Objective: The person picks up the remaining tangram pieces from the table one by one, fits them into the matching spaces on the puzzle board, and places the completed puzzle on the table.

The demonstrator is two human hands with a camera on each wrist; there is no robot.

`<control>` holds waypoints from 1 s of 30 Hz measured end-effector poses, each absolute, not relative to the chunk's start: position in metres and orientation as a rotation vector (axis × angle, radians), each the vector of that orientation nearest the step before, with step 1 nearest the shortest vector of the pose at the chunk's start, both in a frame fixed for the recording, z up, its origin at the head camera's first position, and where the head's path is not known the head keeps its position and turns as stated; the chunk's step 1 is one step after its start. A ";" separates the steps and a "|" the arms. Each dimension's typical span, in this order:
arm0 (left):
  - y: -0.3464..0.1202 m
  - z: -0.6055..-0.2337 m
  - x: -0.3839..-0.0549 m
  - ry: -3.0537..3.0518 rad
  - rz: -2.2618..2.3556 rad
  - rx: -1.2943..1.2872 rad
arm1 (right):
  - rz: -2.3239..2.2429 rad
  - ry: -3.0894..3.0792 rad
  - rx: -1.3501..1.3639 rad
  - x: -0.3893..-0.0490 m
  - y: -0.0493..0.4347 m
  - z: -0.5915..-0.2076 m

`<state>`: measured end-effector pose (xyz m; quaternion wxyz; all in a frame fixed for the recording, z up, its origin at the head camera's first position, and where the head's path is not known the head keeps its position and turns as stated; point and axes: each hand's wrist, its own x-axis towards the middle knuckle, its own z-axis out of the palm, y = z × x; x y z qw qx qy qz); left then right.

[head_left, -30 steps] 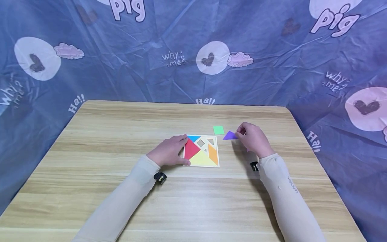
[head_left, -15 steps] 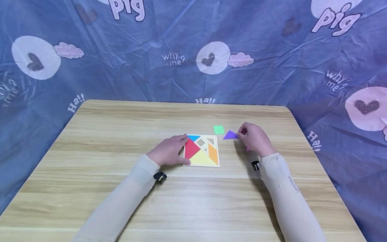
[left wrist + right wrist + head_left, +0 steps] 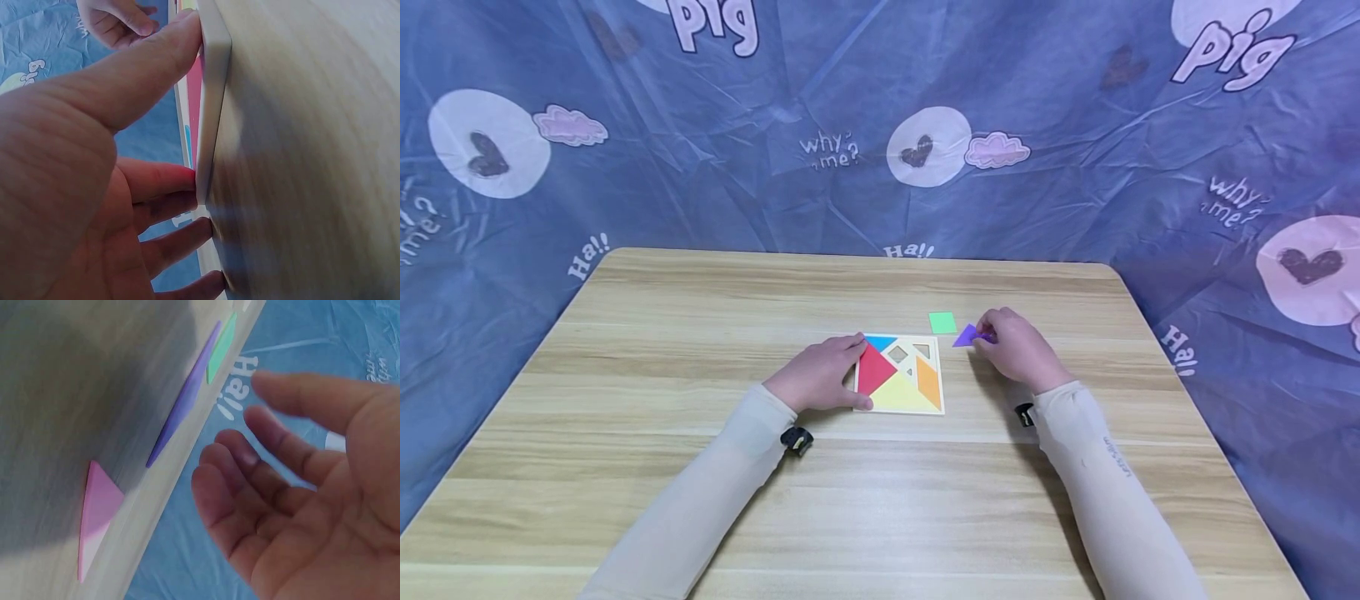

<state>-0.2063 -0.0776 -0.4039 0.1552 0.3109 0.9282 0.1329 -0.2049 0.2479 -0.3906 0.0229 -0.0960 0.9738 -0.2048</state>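
Note:
My left hand (image 3: 820, 375) holds the left side of a square tangram board (image 3: 939, 367), flat on the table. In the left wrist view, the thumb presses one corner of the board's edge (image 3: 215, 81) and a fingertip touches farther along. Red (image 3: 875, 369), yellow (image 3: 902, 395), blue (image 3: 879, 342) and orange (image 3: 928, 383) pieces sit in the board beside several bare recesses. My right hand (image 3: 1018, 350) hovers over a purple triangle (image 3: 966, 336), partly covering it. In the right wrist view, its loosely bent fingers stay apart from that purple triangle (image 3: 184, 400).
A green square (image 3: 942, 322) lies behind the board's right corner. A pink triangle (image 3: 100, 509) lies on the table in the right wrist view; the right hand hides it from the head view. A blue printed cloth (image 3: 850, 200) hangs behind the wooden table (image 3: 737, 300).
My right hand has shifted slightly left, now covering more of the purple triangle and the pink piece. My left hand and the board have stayed in place.

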 end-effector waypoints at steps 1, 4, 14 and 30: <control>-0.078 -0.404 -0.206 2.659 0.382 0.892 | -0.596 3.013 -0.349 -0.205 0.247 -0.392; -0.077 -0.404 -0.205 2.660 0.384 0.888 | -0.477 3.007 -0.503 -0.204 0.244 -0.396; -0.075 -0.406 -0.200 2.664 0.380 0.866 | -0.401 2.875 -0.725 -0.199 0.236 -0.401; -0.074 -0.407 -0.200 2.663 0.378 0.862 | -0.392 2.850 -0.777 -0.199 0.237 -0.408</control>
